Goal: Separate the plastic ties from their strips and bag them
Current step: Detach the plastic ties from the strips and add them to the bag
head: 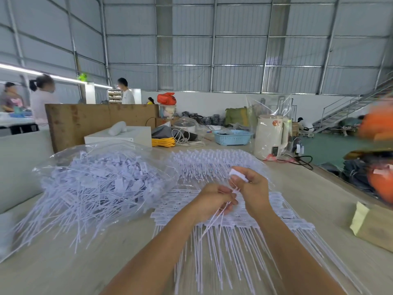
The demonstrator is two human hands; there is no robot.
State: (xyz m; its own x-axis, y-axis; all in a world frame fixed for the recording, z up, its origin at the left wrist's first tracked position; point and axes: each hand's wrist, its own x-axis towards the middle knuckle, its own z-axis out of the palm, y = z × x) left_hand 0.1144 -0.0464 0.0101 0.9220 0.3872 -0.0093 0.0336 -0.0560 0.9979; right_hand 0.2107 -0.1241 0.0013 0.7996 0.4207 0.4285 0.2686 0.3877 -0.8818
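Left hand grips few ties, tails toward viewer; right hand pinches heads; strips on surface likewise oriented; bag blurred

Two bare forearms, no sleeves in view, left hand, right hand, short unpainted nails
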